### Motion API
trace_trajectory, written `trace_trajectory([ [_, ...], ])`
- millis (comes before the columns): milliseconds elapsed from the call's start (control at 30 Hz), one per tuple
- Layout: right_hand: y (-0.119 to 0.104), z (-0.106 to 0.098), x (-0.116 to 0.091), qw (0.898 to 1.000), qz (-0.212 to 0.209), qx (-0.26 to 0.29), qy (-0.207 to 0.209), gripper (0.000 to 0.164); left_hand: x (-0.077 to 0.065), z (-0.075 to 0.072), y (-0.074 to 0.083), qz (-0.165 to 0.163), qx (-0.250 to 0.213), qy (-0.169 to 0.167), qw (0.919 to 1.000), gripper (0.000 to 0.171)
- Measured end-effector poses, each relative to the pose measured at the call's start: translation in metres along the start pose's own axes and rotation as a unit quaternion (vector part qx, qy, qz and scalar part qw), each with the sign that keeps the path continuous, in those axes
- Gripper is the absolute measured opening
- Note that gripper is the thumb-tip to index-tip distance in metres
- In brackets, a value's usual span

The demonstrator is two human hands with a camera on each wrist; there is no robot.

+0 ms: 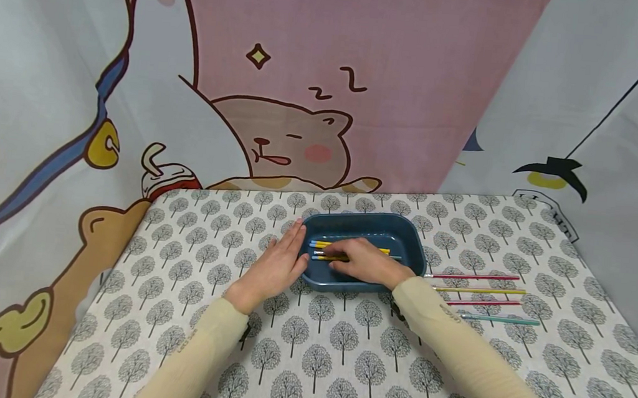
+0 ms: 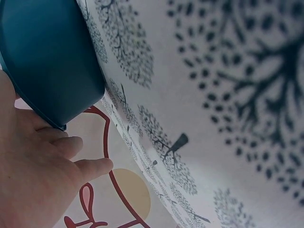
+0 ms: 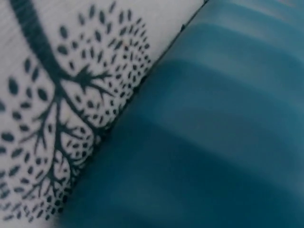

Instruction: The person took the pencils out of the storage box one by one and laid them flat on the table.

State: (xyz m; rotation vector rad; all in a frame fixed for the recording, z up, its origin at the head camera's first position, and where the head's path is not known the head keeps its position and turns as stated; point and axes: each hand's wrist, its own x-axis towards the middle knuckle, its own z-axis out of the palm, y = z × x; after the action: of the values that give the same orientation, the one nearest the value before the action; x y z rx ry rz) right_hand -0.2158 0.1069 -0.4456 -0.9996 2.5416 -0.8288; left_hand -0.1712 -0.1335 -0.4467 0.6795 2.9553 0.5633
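Observation:
A dark blue rectangular tray (image 1: 370, 222) stands on the tree-print cloth, holding several yellow pencils (image 1: 321, 244) with light blue ends. Among them lies a paintbrush (image 1: 396, 257), its metal ferrule at the left and a thin teal handle at the right. My left hand (image 1: 277, 264) rests against the tray's left side with its fingers extended; the left wrist view shows it at the rim (image 2: 35, 107). Inside the tray, my right hand (image 1: 362, 258) reaches down over the pencils and brush, fingers bent. Whether it pinches one is hidden. Only the tray's wall (image 3: 199, 133) fills the right wrist view, blurred.
Right of the tray, several slim paintbrushes lie roughly parallel: a red one (image 1: 481, 277), a yellow one (image 1: 486, 291), another red one (image 1: 487, 303) and a teal one (image 1: 506, 320). Cartoon-printed curtains (image 1: 418, 75) enclose the table's back and sides.

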Motion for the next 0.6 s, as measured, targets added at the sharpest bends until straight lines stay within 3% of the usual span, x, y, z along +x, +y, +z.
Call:
trace_trajectory([
  [600,0.0027,0.0010,0.0017,1.000,-0.011,-0.020,-0.003,0.028,-0.0006,-0.0001,0.0014,-0.002,0.000,0.006,1.0000,0.067],
])
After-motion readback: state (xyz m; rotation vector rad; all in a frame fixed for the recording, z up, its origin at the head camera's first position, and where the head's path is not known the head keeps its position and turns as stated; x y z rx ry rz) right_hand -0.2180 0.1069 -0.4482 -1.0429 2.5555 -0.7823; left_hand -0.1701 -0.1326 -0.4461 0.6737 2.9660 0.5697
